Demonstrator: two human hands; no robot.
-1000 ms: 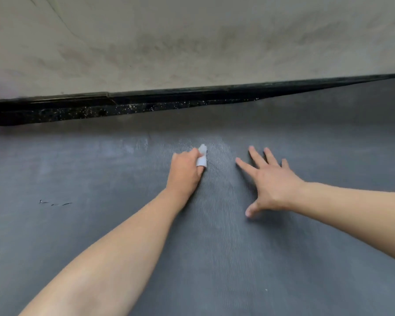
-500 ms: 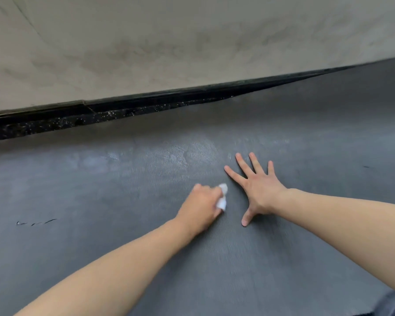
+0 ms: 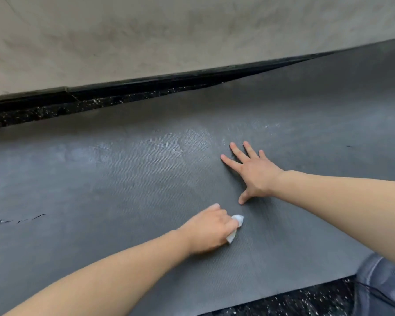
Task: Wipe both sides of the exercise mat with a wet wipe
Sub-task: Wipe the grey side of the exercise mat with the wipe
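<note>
Far to the left of the grip, a thin scuff mark (image 3: 21, 218) scores the exercise mat (image 3: 100, 190), which lies flat on the speckled black floor (image 3: 294, 299) with its far edge close along the wall (image 3: 169, 30). Up and left of the grip, a pale sheen (image 3: 151, 144) on the ribbed surface is probably damp left by the wipe, though glare could account for some of it.

The left hand (image 3: 209, 231) has its fingers curled round the wet wipe (image 3: 235, 226), bunching it against the mat; only a white tuft shows on the hand's right side. A second ago this hand was out near the sheen, level with the fingers of the right hand. It has since drawn back toward the person, so the stroke has run from the far part of the mat to the near part.

Just up and right of the grip, the right hand (image 3: 253, 172) is spread flat, fingers straight, pressing the mat down; it has kept that job throughout. Its thumb tip lies near the wipe without touching it.

That suggests one lane of the upper face is nearly covered. The stretch left of the grip looks dry, and the underside is yet to be turned up, so the task is likely under halfway. At the lower right, beyond the mat's near edge, a denim-clad knee (image 3: 381, 281) is visible.
</note>
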